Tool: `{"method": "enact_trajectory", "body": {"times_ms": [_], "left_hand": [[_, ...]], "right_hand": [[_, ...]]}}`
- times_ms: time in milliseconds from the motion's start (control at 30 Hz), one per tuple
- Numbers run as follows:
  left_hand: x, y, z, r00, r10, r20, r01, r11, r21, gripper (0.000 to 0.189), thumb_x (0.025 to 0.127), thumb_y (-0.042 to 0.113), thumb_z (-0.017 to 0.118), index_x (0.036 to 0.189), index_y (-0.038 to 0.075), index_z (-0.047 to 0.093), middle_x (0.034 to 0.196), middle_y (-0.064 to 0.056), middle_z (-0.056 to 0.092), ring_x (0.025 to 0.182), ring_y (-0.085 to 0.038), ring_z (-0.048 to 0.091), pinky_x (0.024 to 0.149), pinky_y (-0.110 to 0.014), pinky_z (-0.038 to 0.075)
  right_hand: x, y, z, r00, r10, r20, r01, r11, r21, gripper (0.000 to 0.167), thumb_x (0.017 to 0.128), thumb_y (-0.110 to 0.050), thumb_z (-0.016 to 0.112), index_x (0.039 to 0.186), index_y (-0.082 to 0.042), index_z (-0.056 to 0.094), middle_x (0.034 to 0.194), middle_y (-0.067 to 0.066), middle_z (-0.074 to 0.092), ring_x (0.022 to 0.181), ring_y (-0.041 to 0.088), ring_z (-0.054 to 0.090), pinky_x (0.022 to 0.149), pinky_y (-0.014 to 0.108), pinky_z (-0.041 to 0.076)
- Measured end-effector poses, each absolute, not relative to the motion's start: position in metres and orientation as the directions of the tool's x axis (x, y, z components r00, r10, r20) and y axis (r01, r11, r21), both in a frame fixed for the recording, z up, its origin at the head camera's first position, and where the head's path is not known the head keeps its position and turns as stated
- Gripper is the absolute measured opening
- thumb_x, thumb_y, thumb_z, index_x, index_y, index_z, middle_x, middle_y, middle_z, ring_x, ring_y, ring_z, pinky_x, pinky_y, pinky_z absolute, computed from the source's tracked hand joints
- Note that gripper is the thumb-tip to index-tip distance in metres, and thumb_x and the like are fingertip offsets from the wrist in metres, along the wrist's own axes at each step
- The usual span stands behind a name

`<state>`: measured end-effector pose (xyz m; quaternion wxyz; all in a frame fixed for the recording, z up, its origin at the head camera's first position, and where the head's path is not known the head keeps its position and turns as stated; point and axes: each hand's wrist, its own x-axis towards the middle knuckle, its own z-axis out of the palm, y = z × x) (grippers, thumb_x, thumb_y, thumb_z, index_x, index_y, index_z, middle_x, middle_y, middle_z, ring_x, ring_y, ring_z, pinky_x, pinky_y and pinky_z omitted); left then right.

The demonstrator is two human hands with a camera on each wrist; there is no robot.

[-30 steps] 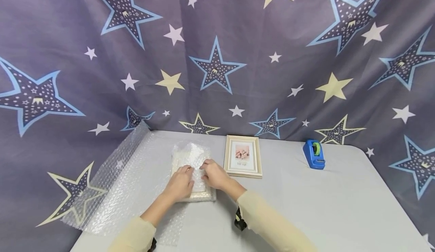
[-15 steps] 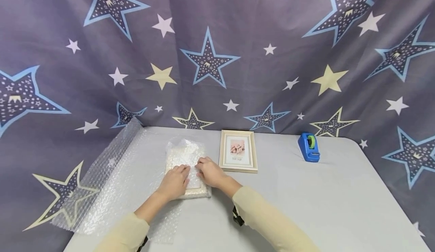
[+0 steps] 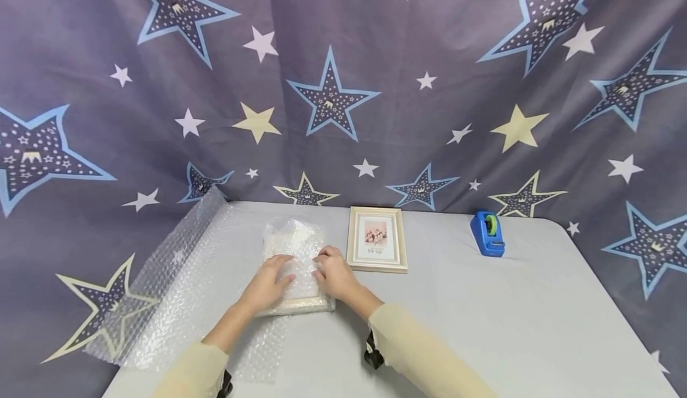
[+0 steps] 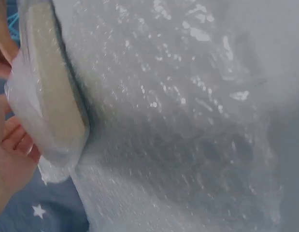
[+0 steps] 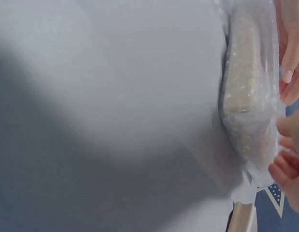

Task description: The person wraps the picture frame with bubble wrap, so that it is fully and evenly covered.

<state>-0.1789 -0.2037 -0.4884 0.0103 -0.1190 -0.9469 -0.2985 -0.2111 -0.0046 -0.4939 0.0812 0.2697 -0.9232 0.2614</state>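
A cream-edged picture frame wrapped in bubble wrap lies flat on the table left of the middle. My left hand rests on its left side, fingers stretched forward and thumb spread. On the right side of the same bundle, my right hand touches the wrap with bent fingers, the thumb apart from them. In the left wrist view the bundle's cream side shows through the clear film, with the left hand's fingers along its top. The right wrist view has the right hand by the bundle's far corner.
A loose bubble wrap sheet spreads left from under the bundle, over the table's left edge. Right of the bundle lies a second picture frame with a pink flower print. A blue tape dispenser stands farther right, before a star-patterned curtain.
The left hand has moved a little left over the bundle, and its thumb has spread away from its fingers. The right hand stays on the right side. The head view has shifted slightly.
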Motion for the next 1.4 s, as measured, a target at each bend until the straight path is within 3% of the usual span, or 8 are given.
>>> {"method": "enact_trajectory", "body": {"times_ms": [133,267,433,633,833,1033,1267,1400], "left_hand": [[-0.179,-0.214,-0.481,-0.997,0.055,0.054,0.076,0.806,0.586,0.049,0.094,0.019,0.056,0.137,-0.003,0.045,0.142,-0.025,0.045,0.132,-0.045,0.044,0.110,-0.057,0.039],[-0.178,-0.224,-0.479,-0.996,-0.091,0.015,-0.066,0.815,0.575,0.050,0.095,0.019,0.054,0.135,-0.010,0.045,0.134,-0.032,0.048,0.123,-0.048,0.051,0.103,-0.056,0.047],[-0.176,-0.225,-0.485,-0.991,-0.126,-0.038,-0.121,0.762,0.636,0.049,0.095,0.019,0.053,0.130,-0.015,0.047,0.115,-0.032,0.059,0.106,-0.043,0.061,0.090,-0.050,0.055],[-0.178,-0.220,-0.486,-0.984,-0.171,-0.055,-0.163,0.711,0.684,0.047,0.093,0.016,0.055,0.129,-0.014,0.049,0.115,-0.032,0.061,0.105,-0.043,0.062,0.088,-0.048,0.056],[-0.180,-0.213,-0.480,-0.981,-0.192,-0.002,-0.134,0.678,0.723,0.045,0.091,0.014,0.058,0.127,-0.011,0.052,0.108,-0.026,0.065,0.096,-0.033,0.064,0.083,-0.041,0.058],[-0.185,-0.200,-0.467,-0.980,-0.186,0.064,-0.073,0.647,0.759,0.041,0.090,0.014,0.061,0.124,-0.007,0.058,0.105,-0.021,0.068,0.093,-0.028,0.065,0.081,-0.035,0.057],[-0.194,-0.169,-0.450,-0.975,-0.153,0.159,0.029,0.626,0.779,0.036,0.083,0.010,0.067,0.116,-0.005,0.064,0.098,-0.019,0.070,0.088,-0.028,0.067,0.077,-0.031,0.058],[-0.202,-0.141,-0.449,-0.977,-0.144,0.156,0.039,0.599,0.800,0.034,0.082,0.011,0.069,0.112,-0.004,0.066,0.097,-0.017,0.071,0.085,-0.025,0.067,0.076,-0.030,0.057]], "right_hand": [[-0.207,0.000,-0.491,-0.924,-0.292,0.246,-0.381,0.680,-0.626,0.032,0.087,-0.014,0.068,0.113,0.004,0.065,0.111,0.016,0.064,0.098,0.025,0.066,0.085,0.030,0.059],[-0.209,0.004,-0.490,-0.947,-0.230,0.223,-0.320,0.651,-0.688,0.030,0.086,-0.008,0.067,0.111,0.009,0.066,0.098,0.021,0.069,0.080,0.024,0.068,0.068,0.028,0.060],[-0.207,0.005,-0.492,-0.968,-0.214,0.134,-0.245,0.673,-0.698,0.030,0.088,-0.008,0.066,0.113,0.009,0.066,0.094,0.020,0.072,0.082,0.025,0.069,0.073,0.032,0.060],[-0.206,0.003,-0.494,-0.978,-0.145,0.151,-0.209,0.616,-0.759,0.028,0.087,-0.006,0.066,0.110,0.011,0.066,0.099,0.023,0.071,0.086,0.029,0.071,0.074,0.033,0.061],[-0.205,0.004,-0.485,-0.990,0.054,0.133,-0.087,0.510,-0.856,0.020,0.085,-0.009,0.069,0.097,0.007,0.071,0.085,0.017,0.073,0.073,0.023,0.070,0.064,0.025,0.059],[-0.213,0.017,-0.468,-0.963,0.268,0.004,0.098,0.368,-0.925,0.014,0.082,-0.017,0.072,0.082,-0.003,0.073,0.072,0.011,0.071,0.057,0.010,0.060,0.051,0.018,0.050],[-0.219,0.048,-0.459,-0.921,0.376,-0.106,0.243,0.340,-0.908,0.019,0.077,-0.024,0.076,0.079,-0.005,0.072,0.076,0.009,0.071,0.071,0.020,0.064,0.063,0.025,0.051],[-0.222,0.077,-0.455,-0.902,0.388,-0.190,0.307,0.267,-0.913,0.020,0.079,-0.023,0.075,0.085,-0.003,0.072,0.078,0.006,0.068,0.069,0.015,0.059,0.059,0.020,0.048]]}}
